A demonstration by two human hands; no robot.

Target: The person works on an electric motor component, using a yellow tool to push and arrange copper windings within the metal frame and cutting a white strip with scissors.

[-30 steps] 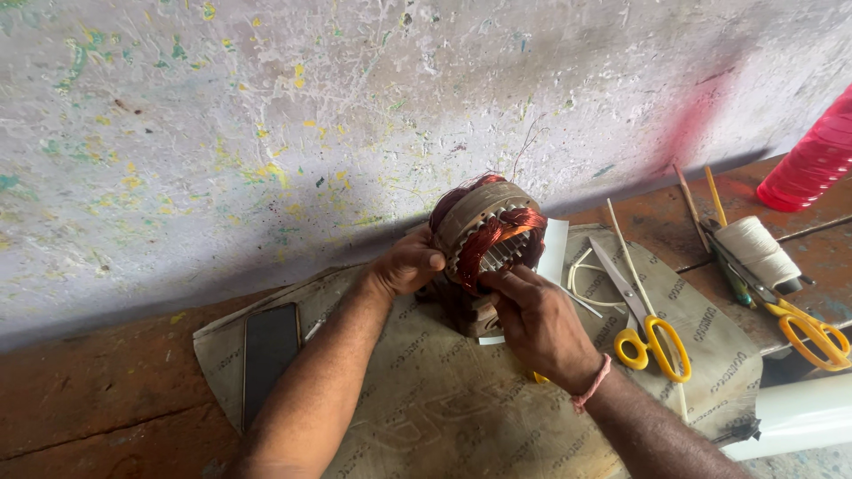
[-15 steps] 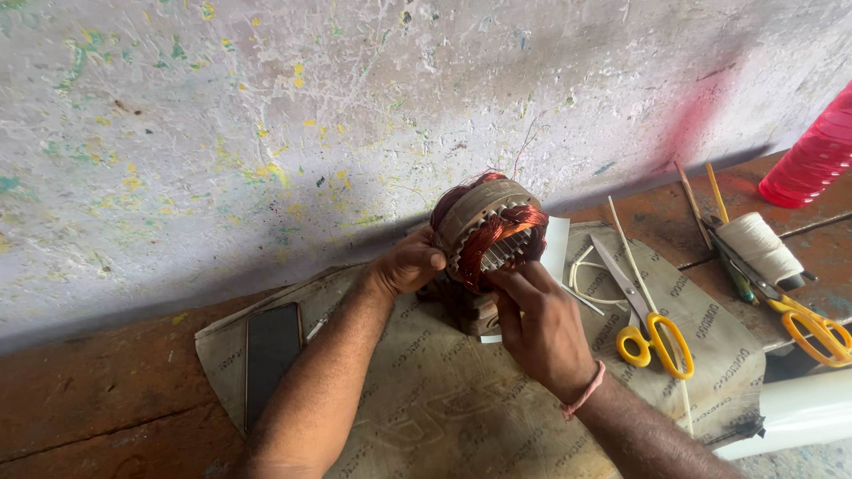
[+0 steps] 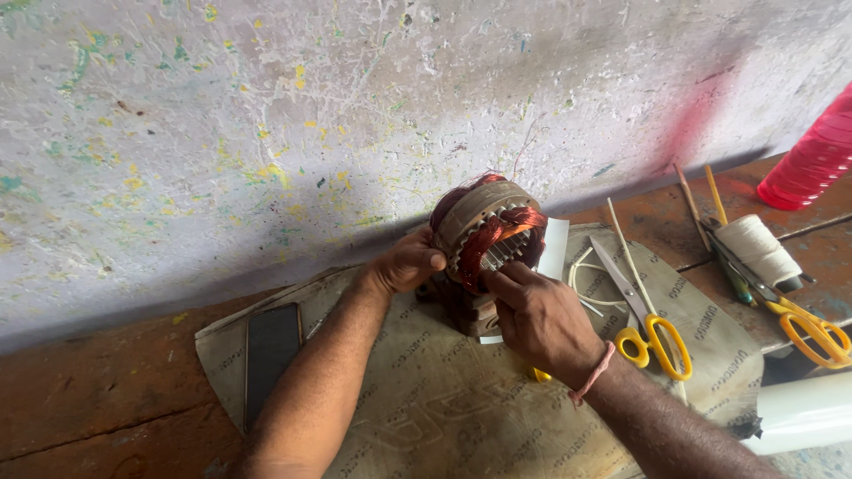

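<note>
the motor stator (image 3: 486, 232) sits tilted on a small dark block at the back of the grey paper sheet (image 3: 426, 408), close to the paint-flecked wall (image 3: 355, 115), its open face with the copper windings turned toward the person. the left hand (image 3: 406, 263) cups the stator's left flank, fingers curled and pressed against the metal ring, thumb lying across the rim. the right hand (image 3: 541, 319) comes in from below, fingertips bunched together and pushed into the slots at the lower edge of the bore, pinching at the windings there; what exactly sits between the fingertips cannot be told. a pink thread circles that wrist. a dark phone (image 3: 272, 350) lies flat on the sheet's left part, well apart from the hands. just right of the right hand lie yellow-handled scissors (image 3: 641, 312) and a loop of white cord (image 3: 590, 282). farther right, a spool of white twine (image 3: 757, 250), a second pair of scissors (image 3: 812, 326) and a red ribbed bottle (image 3: 815, 161).
</note>
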